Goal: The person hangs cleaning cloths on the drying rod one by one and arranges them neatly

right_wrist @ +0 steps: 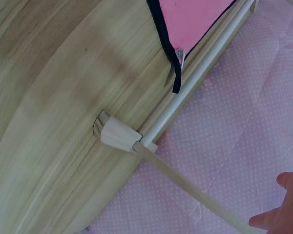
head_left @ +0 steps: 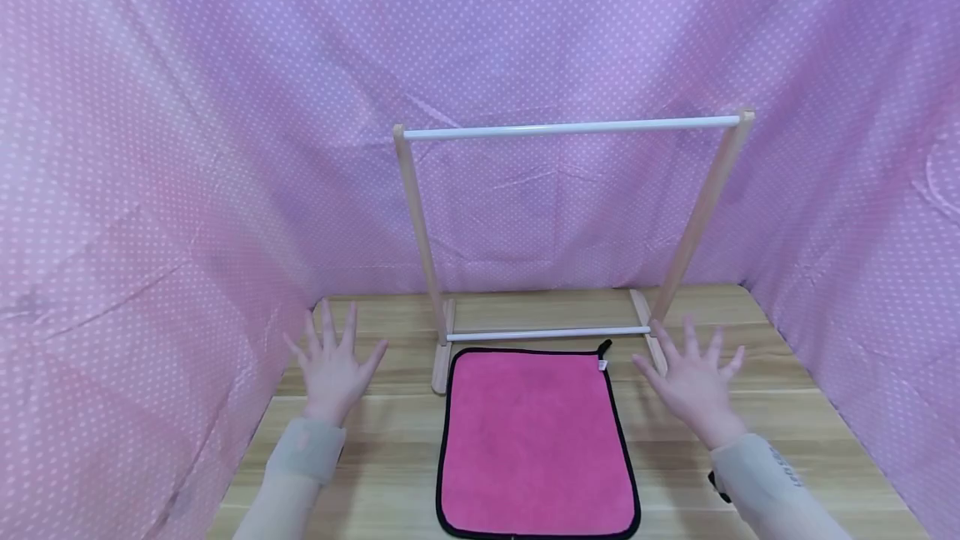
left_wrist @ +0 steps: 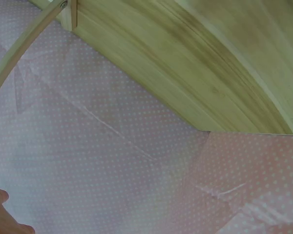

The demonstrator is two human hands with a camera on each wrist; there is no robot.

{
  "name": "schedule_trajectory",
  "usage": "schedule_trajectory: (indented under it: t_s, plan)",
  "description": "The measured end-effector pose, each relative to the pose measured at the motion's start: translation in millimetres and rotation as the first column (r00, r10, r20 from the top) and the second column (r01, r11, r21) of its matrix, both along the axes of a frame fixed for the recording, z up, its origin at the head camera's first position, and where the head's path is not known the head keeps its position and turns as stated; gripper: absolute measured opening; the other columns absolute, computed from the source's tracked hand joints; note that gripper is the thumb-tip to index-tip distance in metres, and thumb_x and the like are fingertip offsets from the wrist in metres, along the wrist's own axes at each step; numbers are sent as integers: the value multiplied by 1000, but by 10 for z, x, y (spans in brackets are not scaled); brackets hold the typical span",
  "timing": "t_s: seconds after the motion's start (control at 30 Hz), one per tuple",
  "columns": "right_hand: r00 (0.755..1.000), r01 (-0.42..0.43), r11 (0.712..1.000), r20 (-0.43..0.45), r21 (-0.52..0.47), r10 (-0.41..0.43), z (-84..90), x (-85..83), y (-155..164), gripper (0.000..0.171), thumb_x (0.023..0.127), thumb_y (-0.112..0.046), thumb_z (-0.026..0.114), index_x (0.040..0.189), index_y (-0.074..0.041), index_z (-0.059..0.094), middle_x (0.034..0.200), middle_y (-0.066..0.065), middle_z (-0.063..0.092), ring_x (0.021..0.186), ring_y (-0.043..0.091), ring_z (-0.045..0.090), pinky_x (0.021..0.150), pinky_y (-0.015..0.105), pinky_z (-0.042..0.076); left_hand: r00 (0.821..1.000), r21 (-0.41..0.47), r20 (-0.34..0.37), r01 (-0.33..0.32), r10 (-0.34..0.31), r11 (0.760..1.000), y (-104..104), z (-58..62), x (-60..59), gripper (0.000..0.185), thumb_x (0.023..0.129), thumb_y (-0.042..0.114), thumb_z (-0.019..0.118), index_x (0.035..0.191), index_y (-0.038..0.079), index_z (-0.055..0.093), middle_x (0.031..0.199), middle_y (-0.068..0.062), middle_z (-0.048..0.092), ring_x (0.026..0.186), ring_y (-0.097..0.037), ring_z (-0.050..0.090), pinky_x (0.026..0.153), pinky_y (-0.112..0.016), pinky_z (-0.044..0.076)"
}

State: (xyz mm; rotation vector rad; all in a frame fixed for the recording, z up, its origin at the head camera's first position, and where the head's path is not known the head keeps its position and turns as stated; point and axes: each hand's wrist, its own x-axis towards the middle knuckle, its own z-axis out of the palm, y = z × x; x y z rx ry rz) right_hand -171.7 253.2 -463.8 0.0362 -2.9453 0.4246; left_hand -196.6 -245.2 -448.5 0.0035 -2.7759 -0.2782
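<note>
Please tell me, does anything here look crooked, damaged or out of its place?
Nothing stands out. The pink towel lies flat and square on the wooden table, in front of the wooden rack, which stands upright. The left hand and the right hand are open with fingers spread, holding nothing.

One square pink microfibre cloth with black edging (head_left: 536, 440) lies on the one wooden worktop (head_left: 390, 448). One wooden hanging rack with white rails (head_left: 570, 127) stands there. Two bare hands show: one left hand (head_left: 333, 365), one right hand (head_left: 693, 386).

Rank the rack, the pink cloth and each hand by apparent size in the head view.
1. Wooden rack, widest and tallest.
2. Pink cloth.
3. Left hand and right hand look alike, both spread open; no ranking between them.
</note>
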Motion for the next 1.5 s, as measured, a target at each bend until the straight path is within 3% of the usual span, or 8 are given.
schedule_trajectory:
  t_s: [0.27,0.4,0.63,0.8,1.0,1.17,1.33,1.5]
  plan:
    - [1000,-22,1000,0,-1,22,-76,7,-129,75,92,-64,38,149,-18,26,149,35,14,128,68,-4,95,76,-21,998,9,-38,51,-51,999,91,118,-152,83,90,63,43,153,19,9,155,-28,3,139,-54,0,106,-71,-14]
    - [999,-37,999,-21,20,37,-141,15,-209,73,91,-63,42,148,-18,31,151,31,18,127,70,6,97,80,-12,995,20,-62,84,-82,996,160,197,-270,83,90,60,47,153,17,13,154,-30,6,138,-55,2,106,-72,-11]
    - [999,-50,998,-12,25,51,-260,43,-354,71,88,-62,49,145,-21,37,152,28,18,131,64,10,100,79,-4,984,139,-113,152,-137,979,299,414,-489,81,89,54,52,151,12,20,151,-31,8,139,-51,4,111,-69,-1]
    - [997,-78,997,-9,23,78,-350,32,-461,68,88,-59,51,143,-19,41,150,30,21,133,61,12,102,78,2,980,276,-127,185,-155,943,408,569,-625,82,90,49,56,152,15,16,150,-30,9,137,-50,9,109,-68,19]
    - [991,-131,991,-1,13,131,-468,56,-624,70,87,-57,55,144,-18,41,147,30,28,132,60,16,105,74,8,972,475,-131,236,-196,848,515,692,-754,80,91,42,59,152,19,12,150,-24,10,137,-44,15,106,-65,30]
    - [987,-158,985,-26,65,160,-568,95,-745,70,85,-57,59,139,-14,47,143,30,35,128,58,28,103,72,22,940,618,-159,333,-302,712,621,749,-850,78,93,30,59,152,11,11,148,-23,13,137,-41,21,112,-58,26]
    - [985,-175,983,-2,58,175,-616,119,-882,72,83,-59,59,138,-14,49,146,30,33,126,55,36,99,71,30,917,727,-246,388,-313,566,711,771,-938,78,90,15,64,150,7,14,145,-23,21,134,-37,27,112,-52,31]
    - [979,-198,980,51,23,196,-663,137,-1004,73,83,-60,59,140,-15,47,145,30,33,125,56,36,96,72,32,909,754,-277,407,-312,516,738,769,-1004,78,88,10,66,149,8,18,144,-24,24,134,-38,29,109,-54,35]
